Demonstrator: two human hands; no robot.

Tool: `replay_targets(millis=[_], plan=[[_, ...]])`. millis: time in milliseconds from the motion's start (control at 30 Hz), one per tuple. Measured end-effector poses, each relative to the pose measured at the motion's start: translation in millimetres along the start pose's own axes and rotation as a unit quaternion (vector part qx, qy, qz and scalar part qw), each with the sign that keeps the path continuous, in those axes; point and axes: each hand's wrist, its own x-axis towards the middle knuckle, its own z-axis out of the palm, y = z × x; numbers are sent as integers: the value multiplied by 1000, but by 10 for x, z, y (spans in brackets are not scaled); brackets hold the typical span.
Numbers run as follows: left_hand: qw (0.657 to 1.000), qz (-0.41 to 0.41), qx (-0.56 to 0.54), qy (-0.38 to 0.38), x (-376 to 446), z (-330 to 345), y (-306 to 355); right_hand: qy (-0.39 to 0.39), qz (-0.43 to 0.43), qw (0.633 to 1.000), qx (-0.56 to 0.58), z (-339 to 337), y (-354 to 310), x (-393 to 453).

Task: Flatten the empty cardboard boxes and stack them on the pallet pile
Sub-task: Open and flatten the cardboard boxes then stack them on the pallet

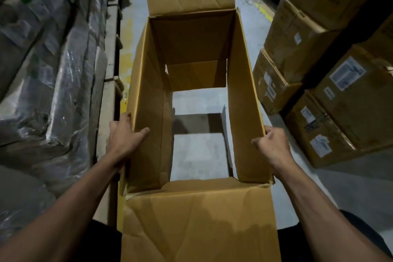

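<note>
A large empty brown cardboard box (242, 100) stands open in front of me, its top and bottom flaps both open, so the grey floor shows through it. One long flap points away from me and another lies toward me. My left hand (124, 136) grips the box's left wall near its top edge, thumb inside and fingers outside. My right hand (271, 144) grips the right wall the same way, fingers curled over the edge.
Plastic-wrapped stacked goods (49, 74) line the left on a wooden pallet edge. Sealed labelled cartons (331, 100) are stacked at the right. A narrow grey floor aisle (251, 15) with yellow markings runs ahead between them.
</note>
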Motion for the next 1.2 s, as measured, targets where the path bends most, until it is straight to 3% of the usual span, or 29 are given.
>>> replay_targets(millis=[433, 600, 933, 1067, 1200], plan=[[998, -12, -29, -57, 553, -68, 240, 12, 43, 998, -44, 318, -382, 333], [997, 11, 3, -78, 772, -652, 823, 34, 76, 996, -35, 37, -1209, 458], [983, 115, 41, -139, 274, -2455, 2037, 15, 63, 998, -15, -811, -3740, 122], [974, 147, 43, -169, 13, -3027, 2272, -20, 79, 997, -13, -887, -4372, -28], [962, 189, 39, -192, -105, -3328, 2400, 18, 62, 997, -49, -904, -4852, -154]])
